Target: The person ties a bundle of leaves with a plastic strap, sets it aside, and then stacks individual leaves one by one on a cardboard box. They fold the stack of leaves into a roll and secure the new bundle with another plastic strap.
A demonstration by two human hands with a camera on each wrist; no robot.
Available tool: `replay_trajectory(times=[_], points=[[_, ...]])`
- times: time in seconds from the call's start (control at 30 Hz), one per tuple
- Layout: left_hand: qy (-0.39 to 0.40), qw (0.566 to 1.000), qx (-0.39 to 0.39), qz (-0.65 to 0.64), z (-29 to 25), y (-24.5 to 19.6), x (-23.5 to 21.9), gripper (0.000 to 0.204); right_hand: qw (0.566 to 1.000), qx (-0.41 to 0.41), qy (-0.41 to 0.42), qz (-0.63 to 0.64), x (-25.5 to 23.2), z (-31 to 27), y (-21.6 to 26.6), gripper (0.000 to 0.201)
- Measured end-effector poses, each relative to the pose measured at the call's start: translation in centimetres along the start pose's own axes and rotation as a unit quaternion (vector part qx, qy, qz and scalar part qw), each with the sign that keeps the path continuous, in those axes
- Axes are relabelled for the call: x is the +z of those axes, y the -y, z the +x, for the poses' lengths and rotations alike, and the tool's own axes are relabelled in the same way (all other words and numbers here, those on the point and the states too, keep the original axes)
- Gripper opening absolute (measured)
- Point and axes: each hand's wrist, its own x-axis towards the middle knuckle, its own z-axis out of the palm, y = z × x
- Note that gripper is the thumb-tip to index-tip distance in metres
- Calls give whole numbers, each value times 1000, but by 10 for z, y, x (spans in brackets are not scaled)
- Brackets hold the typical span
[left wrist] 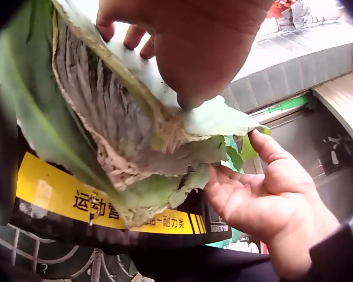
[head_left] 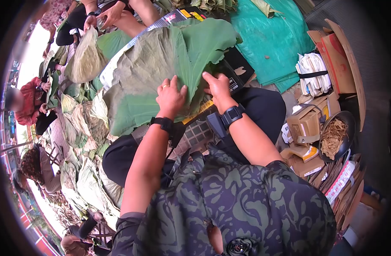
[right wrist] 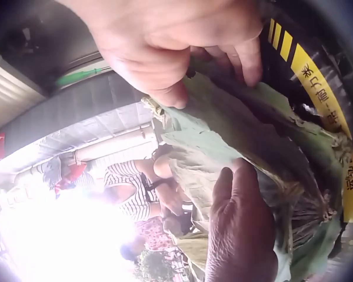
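Note:
Several large lotus leaves, green and brownish, lie layered across the lap; the top green leaf (head_left: 204,42) fans out to the upper right, and a dry brownish leaf (head_left: 146,64) lies left of it. My left hand (head_left: 172,99) rests on the leaves near their front edge, fingers extended over the surface. At the right edge, my right hand (head_left: 221,90) pinches the leaf layers, thumb on top and fingers beneath. From the left wrist, the folded, wrinkled leaf edge (left wrist: 115,117) shows between my left hand (left wrist: 188,47) and right hand (left wrist: 270,205).
Beneath the leaves is a black board with a yellow printed strip (left wrist: 47,188). A green plastic sheet (head_left: 272,42) lies at the upper right, near cardboard boxes (head_left: 306,123) and a dark bowl (head_left: 351,128) of dry scraps. More leaves (head_left: 82,128) and several people are on the left.

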Motion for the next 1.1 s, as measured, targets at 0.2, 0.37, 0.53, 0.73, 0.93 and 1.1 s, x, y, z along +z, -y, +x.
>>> replay_trajectory(times=[0.2, 0.37, 0.53, 0.73, 0.93, 1.1], points=[[31, 998, -44, 18, 7, -17, -18, 66, 942, 128, 40, 308, 14, 23, -5, 53], [-9, 997, 1, 81, 2, -19, -9, 67, 947, 20, 96, 307, 12, 28, 2, 55], [6, 998, 8, 56, 6, -14, -10, 63, 951, -205, 84, -218, 18, 18, 5, 23], [21, 995, 11, 95, 4, -8, -4, 55, 780, -489, 125, -370, 36, 2, 2, 34], [41, 991, 122, 25, -4, 20, 2, 29, 690, -485, 172, -509, 34, 8, -13, 31], [-177, 957, 165, -160, -22, 15, -26, 19, 665, -486, 187, -536, 30, 13, -18, 30]])
